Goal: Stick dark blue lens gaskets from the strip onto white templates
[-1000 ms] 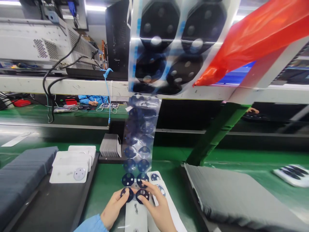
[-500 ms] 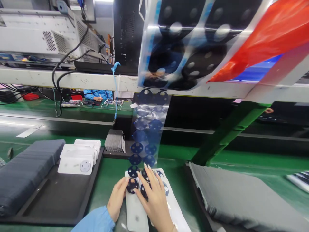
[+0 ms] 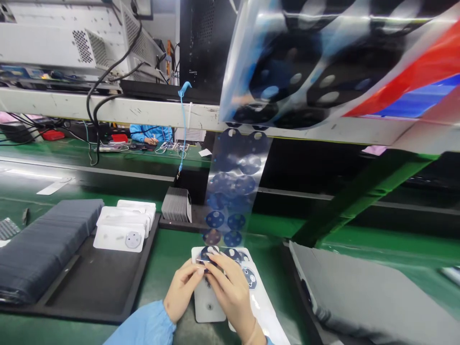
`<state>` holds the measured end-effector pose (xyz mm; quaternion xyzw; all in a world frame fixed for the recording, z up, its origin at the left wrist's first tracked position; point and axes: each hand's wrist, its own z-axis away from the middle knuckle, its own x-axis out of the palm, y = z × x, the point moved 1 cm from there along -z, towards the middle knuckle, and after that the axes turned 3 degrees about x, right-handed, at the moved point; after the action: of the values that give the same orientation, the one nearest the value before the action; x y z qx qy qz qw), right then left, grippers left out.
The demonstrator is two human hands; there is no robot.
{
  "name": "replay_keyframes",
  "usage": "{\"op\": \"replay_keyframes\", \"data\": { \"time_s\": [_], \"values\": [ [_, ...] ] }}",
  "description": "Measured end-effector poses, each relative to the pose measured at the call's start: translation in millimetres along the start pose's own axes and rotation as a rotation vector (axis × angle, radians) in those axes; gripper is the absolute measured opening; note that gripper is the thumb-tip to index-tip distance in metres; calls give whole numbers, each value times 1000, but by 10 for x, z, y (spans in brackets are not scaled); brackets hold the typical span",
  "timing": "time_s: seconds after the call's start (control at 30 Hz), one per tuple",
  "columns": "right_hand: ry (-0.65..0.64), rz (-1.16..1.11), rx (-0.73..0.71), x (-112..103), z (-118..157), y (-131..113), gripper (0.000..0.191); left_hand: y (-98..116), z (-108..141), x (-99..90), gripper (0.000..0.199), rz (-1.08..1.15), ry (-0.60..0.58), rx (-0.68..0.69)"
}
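My left hand (image 3: 185, 287) has its thumb and index finger pinched together at the lower edge of a round, dark blue sticker with holes (image 3: 209, 251). My right hand (image 3: 230, 287) reaches over the same sticker, fingertips closed together on it. The sticker is on the lower end of a clear film strip (image 3: 258, 165) bearing rows of such discs, which hangs from above. Beneath both hands lies a whitish rectangular plate (image 3: 210, 311), partly hidden by them. Beside it on the right, more white plates (image 3: 264, 306) overlap, one bearing a dark disc (image 3: 249, 278).
To the left, a black tray (image 3: 97, 287) holds a long stack of dark sheets (image 3: 50, 251) and several white plates (image 3: 120, 238). A row of upright thin plates (image 3: 176, 205) stands behind. A grey-covered stack (image 3: 362, 282) lies right. A green post (image 3: 362, 201) slants behind it.
My fingertips have come together at the lower disc, the right hand's spread fingers now closing in. The film strip's end has shifted upward on the plate. The whole view has swung slightly.
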<state>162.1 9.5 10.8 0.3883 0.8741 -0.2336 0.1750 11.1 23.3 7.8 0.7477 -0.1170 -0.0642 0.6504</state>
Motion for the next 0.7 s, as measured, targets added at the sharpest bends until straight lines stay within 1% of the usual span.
{"op": "replay_keyframes", "data": {
  "time_s": [0.07, 0.17, 0.23, 0.3, 0.37, 0.43, 0.5, 0.6, 0.67, 0.7],
  "values": [
    [15, -31, 20, -12, 39, -27, 23, 7, 4, 3, 30, -22, 10, 14],
    [5, -88, -14, -23, 84, -75, 26, -40, -12, -14, 35, 10, 63, -40],
    [-57, -147, -8, -26, 100, -109, 22, -91, -37, -43, 35, 39, 149, -91],
    [-142, -248, 77, -30, 102, -135, 15, -139, -67, -83, 34, 53, 250, -112],
    [-205, -398, 234, -34, 94, -140, 10, -177, -96, -136, 36, 54, 339, -104],
    [-252, -571, 429, -28, 87, -115, 8, -197, -117, -211, 36, 47, 458, -75],
    [-274, -795, 649, -3, 93, -67, 9, -190, -130, -312, 33, 34, 583, -32],
    [-199, -1156, 996, 54, 129, 5, 15, -111, -141, -498, 24, 13, 779, 94],
    [-125, -1264, 1140, 81, 152, 30, 21, -19, -144, -611, 20, 43, 887, 196],
    [-96, -1275, 1179, 87, 158, 36, 23, 31, -146, -650, 17, 90, 903, 224]
  ]
}}
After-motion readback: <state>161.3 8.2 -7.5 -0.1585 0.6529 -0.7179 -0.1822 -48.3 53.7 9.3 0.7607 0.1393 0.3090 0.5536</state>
